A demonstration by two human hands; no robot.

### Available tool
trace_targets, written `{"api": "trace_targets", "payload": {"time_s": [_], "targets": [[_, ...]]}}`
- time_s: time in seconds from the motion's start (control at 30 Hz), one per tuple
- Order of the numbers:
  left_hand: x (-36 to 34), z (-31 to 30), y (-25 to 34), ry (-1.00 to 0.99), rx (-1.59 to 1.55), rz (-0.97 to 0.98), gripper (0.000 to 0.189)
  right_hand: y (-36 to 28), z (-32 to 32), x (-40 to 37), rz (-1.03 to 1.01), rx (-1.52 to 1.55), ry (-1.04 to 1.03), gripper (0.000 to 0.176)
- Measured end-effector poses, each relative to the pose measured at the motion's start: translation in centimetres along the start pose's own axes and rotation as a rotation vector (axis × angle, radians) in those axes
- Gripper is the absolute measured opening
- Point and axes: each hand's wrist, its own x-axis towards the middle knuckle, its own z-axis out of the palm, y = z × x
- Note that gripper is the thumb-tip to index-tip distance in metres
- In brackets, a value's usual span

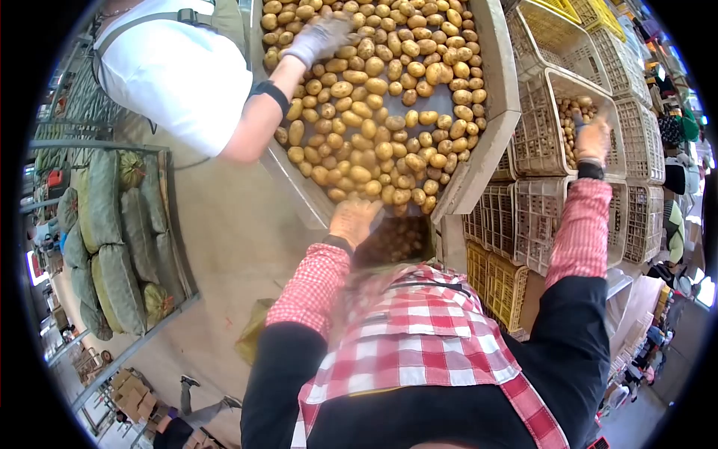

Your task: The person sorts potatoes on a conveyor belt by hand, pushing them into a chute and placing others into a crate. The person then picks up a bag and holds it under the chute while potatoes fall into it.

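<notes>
My left hand [354, 220], in an orange glove, is at the near end of a sorting table [470, 196] heaped with potatoes [366, 127]. It touches or nearly touches the nearest ones; its fingers are blurred and partly hidden. My right hand [593, 139], gloved too, is stretched out over a white plastic crate [532, 123] on the right. Small potatoes [570, 120] lie in that crate. The fingers of this hand look spread, with no potato visible in them, though motion smears them.
Across the table's left side reaches a co-worker's gloved hand [321, 39]. Stacked crates [557, 34] line the right, with yellow crates [497, 288] lower down. More potatoes [395, 241] lie below the table's near opening. Full sacks [120, 277] rest on a rack at left.
</notes>
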Motion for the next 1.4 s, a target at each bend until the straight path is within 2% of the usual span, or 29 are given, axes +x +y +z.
{"api": "trace_targets", "payload": {"time_s": [0.03, 0.1, 0.13, 0.17, 0.23, 0.27, 0.3, 0.33, 0.37, 0.4, 0.43, 0.47, 0.57, 0.63, 0.67, 0.77, 0.83, 0.87, 0.9, 0.93, 0.97, 1.03, 1.07, 1.13, 1.17, 1.23, 1.3, 1.37, 1.4], "targets": [[-0.2, 0.1, 0.0, -0.002, -0.003, 0.005, 0.026, 0.6, -0.9, 0.9, 0.138, -0.158, -0.047, 0.053], [0.1, 0.4, -0.1, 0.052, -0.013, 0.009, 0.025, 0.8, -0.6, 0.6, 0.086, -0.047, -0.135, 0.055], [0.0, 0.2, 0.0, 0.046, -0.02, 0.007, 0.025, -0.6, 2.0, -1.2, -0.153, 0.088, 0.034, 0.049], [0.1, 0.2, 0.0, 0.047, -0.018, 0.01, 0.025, -9.9, -2.6, -4.4, 0.182, 0.123, -0.346, 0.041], [0.0, 0.0, 0.0, 0.012, -0.026, 0.001, 0.024, -14.2, 5.1, -10.2, -0.278, 0.441, -0.489, 0.049], [-0.1, 0.7, -0.2, 0.034, -0.015, 0.004, 0.023, -19.7, 2.9, -12.2, -0.398, 0.386, -0.688, 0.052], [0.0, 1.1, -0.3, 0.064, -0.007, 0.013, 0.022, -22.7, 4.1, -14.3, -0.579, 0.458, -0.535, 0.041], [0.0, 1.1, -0.3, 0.068, -0.006, 0.018, 0.022, -25.9, 4.3, -14.7, -0.441, 0.349, -0.789, 0.037], [0.0, 1.2, -0.3, 0.072, -0.008, 0.024, 0.022, -27.4, 6.6, -15.4, -0.447, 0.405, -0.749, 0.034], [0.0, 1.1, -0.3, 0.085, -0.017, 0.034, 0.022, -29.5, 5.4, -14.5, -0.476, 0.285, -0.972, 0.032], [-0.1, 1.0, -0.3, 0.049, -0.069, 0.027, 0.022, -30.2, 7.3, -16.6, -0.412, 0.379, -0.834, 0.027], [-0.5, 1.2, -0.5, -0.011, -0.039, -0.007, 0.022, -31.0, 9.4, -17.4, -0.428, 0.379, -0.845, 0.028], [0.0, 1.0, 0.7, -0.03, -0.037, 0.004, 0.02, -31.5, 10.2, -18.2, -0.396, 0.269, -0.819, 0.026], [-0.3, 1.6, 0.4, 0.169, -0.014, 0.153, 0.024, -31.5, 11.7, -19.1, -0.323, 0.221, -0.767, 0.028], [-0.4, 1.4, 0.7, 0.169, -0.015, 0.169, 0.026, -30.8, 11.0, -19.3, -0.271, 0.267, -0.774, 0.037], [-0.5, 0.6, 2.0, 0.096, -0.01, 0.132, 0.029, -27.8, 6.6, -19.4, -0.39, 0.31, -0.772, 0.067], [-0.6, 0.5, 2.8, 0.049, -0.022, 0.121, 0.029, -25.4, 6.2, -21.1, -0.376, 0.607, -0.462, 0.059], [-1.1, 1.6, 1.8, 0.022, 0.051, 0.091, 0.029, -25.8, 7.0, -21.9, -0.305, 0.79, -0.36, 0.034], [-0.9, 0.9, 1.9, -0.116, -0.005, 0.033, 0.031, -26.2, 6.5, -22.2, -0.279, 0.823, -0.354, 0.036], [-1.3, 1.8, 0.7, -0.088, -0.049, 0.042, 0.032, -26.0, 4.5, -22.6, -0.247, 0.938, -0.354, 0.038], [-1.8, 2.2, -0.4, -0.054, -0.091, 0.047, 0.033, -26.5, 3.7, -23.9, -0.184, 1.099, -0.215, 0.04], [-2.8, 5.8, -4.6, -0.044, 0.017, 0.107, 0.038, -27.3, 0.1, -27.8, 0.068, 1.165, -0.257, 0.043], [-3.5, 8.9, -7.9, -0.03, 0.153, 0.166, 0.041, -27.3, -1.0, -30.0, 0.206, 1.371, -0.362, 0.042], [-3.6, 11.7, -11.0, -0.025, 0.261, 0.189, 0.044, -27.2, -1.2, -34.3, 0.386, 1.498, -0.602, 0.045], [-3.5, 10.8, -10.1, -0.063, 0.218, 0.14, 0.043, -24.6, -3.5, -35.2, 0.406, 1.563, -0.648, 0.046], [-2.8, 8.7, -8.1, -0.129, 0.09, 0.054, 0.043, -24.6, -2.2, -38.6, 0.386, 1.494, -0.617, 0.052], [-1.7, 6.0, -5.6, -0.191, -0.065, -0.057, 0.042, -20.4, -5.2, -37.7, 0.306, 1.476, -0.755, 0.04], [-0.7, 3.8, -2.8, -0.223, -0.211, -0.145, 0.042, -17.2, -6.4, -37.7, 0.496, 1.588, -0.893, 0.043], [-0.3, 2.8, -1.4, -0.212, -0.266, -0.154, 0.041, -15.3, -7.8, -37.5, 0.471, 1.538, -0.857, 0.047]]}}
